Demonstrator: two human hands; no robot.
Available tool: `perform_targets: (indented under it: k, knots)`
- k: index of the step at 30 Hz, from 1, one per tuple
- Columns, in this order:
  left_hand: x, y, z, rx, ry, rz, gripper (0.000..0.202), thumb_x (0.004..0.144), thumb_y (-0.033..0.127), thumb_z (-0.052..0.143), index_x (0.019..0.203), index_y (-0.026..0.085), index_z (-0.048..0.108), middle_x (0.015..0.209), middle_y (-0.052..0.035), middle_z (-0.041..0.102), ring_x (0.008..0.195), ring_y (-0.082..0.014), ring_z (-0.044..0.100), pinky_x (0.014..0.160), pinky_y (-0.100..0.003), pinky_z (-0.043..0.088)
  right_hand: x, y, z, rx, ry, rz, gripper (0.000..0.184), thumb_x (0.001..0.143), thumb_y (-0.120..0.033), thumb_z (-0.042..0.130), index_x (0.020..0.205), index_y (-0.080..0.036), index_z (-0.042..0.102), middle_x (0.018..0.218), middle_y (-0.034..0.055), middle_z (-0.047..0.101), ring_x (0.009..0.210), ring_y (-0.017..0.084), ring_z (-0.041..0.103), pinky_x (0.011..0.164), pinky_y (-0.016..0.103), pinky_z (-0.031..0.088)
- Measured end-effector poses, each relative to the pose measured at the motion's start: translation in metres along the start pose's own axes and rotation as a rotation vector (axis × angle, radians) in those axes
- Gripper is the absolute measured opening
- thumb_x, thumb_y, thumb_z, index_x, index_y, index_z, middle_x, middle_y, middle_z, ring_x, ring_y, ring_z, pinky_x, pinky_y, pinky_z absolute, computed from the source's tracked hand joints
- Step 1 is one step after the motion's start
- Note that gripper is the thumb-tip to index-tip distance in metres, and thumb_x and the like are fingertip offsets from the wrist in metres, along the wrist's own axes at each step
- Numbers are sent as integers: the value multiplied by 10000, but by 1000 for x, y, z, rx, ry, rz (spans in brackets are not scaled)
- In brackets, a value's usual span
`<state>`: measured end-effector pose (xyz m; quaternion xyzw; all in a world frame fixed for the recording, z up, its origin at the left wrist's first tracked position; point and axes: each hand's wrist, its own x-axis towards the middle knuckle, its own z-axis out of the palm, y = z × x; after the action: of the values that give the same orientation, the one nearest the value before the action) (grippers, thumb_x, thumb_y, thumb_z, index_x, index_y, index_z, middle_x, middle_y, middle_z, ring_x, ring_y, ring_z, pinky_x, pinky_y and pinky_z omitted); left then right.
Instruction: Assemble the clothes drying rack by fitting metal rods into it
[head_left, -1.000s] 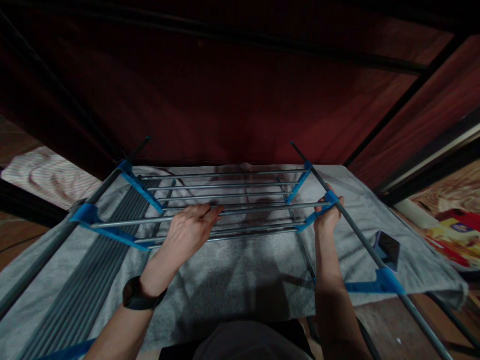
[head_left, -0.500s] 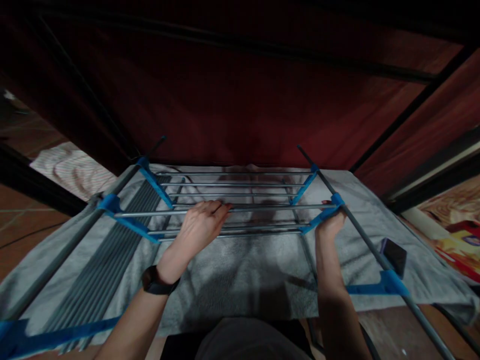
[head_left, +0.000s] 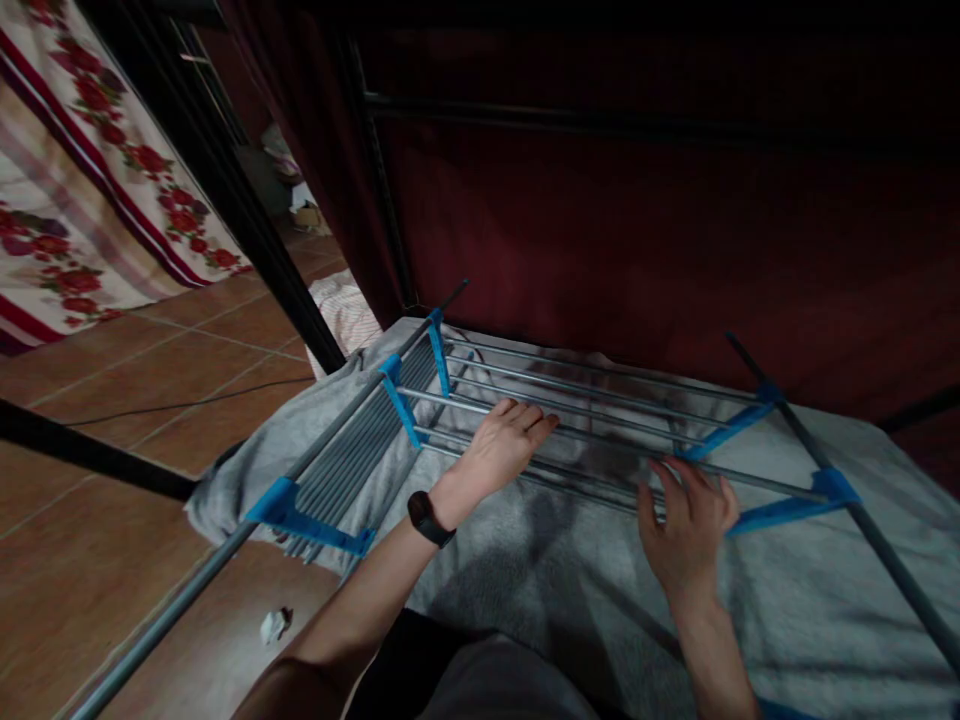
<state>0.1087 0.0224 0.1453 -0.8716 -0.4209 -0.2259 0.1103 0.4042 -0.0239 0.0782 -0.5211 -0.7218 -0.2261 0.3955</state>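
A rack shelf of grey metal rods [head_left: 600, 395] with blue plastic end brackets [head_left: 401, 405] lies low over a grey towel [head_left: 570, 590]. My left hand [head_left: 502, 445], a black watch [head_left: 427, 518] on its wrist, rests flat on the middle rods with the fingers stretched out. My right hand [head_left: 686, 525] lies with spread fingers on the near rods, just left of the right blue bracket [head_left: 780, 510]. Neither hand closes around anything. Long grey side poles [head_left: 862, 510] run through the brackets.
A bundle of loose grey rods [head_left: 352, 455] sits in a blue bracket at the left. Dark red fabric [head_left: 637, 220] backs the rack. Tiled floor [head_left: 112, 480], a black frame bar [head_left: 247, 230], a floral curtain [head_left: 67, 170], a cable and a paper scrap [head_left: 274, 625] are on the left.
The view has swung left. My right hand let go of the right blue bracket and moved left onto the rods. My left hand stays on the middle rods.
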Motion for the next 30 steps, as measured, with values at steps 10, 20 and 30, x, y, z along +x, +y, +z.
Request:
perform_targets:
  k: [10, 20, 30]
  knots:
    - [-99, -29, 17, 26, 508, -548, 239, 1007, 160, 512, 1164, 224, 680, 1114, -108, 686, 1091, -257, 638, 977, -451, 489, 25, 11, 9, -29, -41, -25, 325, 1035, -324, 537, 1311, -243, 688, 1196, 120, 698, 1071, 265, 628, 1181, 603, 281]
    - [-104, -127, 31, -442, 768, -882, 376, 945, 379, 642, 1262, 179, 619, 1218, -137, 718, 1170, -281, 689, 1068, -471, 542, 36, 12, 13, 22, -84, -61, 299, 1021, -322, 554, 1267, -247, 708, 1084, 87, 741, 945, 244, 644, 1132, 529, 369]
    - [-92, -126, 36, -254, 835, -898, 370, 1021, 511, 485, 1112, 197, 659, 1080, -131, 738, 1124, -284, 690, 1089, -463, 522, 46, 18, 13, -113, -119, -209, 267, 1040, -347, 569, 1204, -215, 735, 915, 67, 700, 827, 241, 562, 797, 394, 389]
